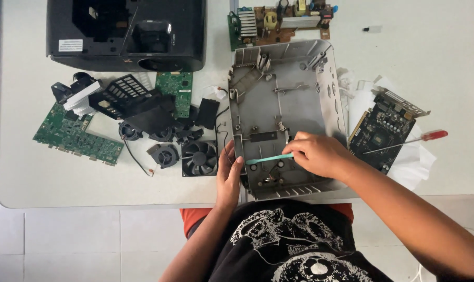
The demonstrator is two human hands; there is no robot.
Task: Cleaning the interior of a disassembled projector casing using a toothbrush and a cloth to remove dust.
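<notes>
A grey plastic housing shell (299,104) lies open side up on the white table, in front of me. My left hand (229,175) rests against its near left edge, fingers curled on the wall. My right hand (320,154) is over the shell's near right part and grips a thin teal pry tool (268,158), whose tip points left toward the shell's inner floor near the left wall.
A black projector body (124,34) stands at the back left. Green circuit boards (75,136), black fans (199,157) and plastic parts lie to the left. A power board (279,21) sits behind the shell. At right are a dark card (380,133) on white paper and a red-handled screwdriver (420,138).
</notes>
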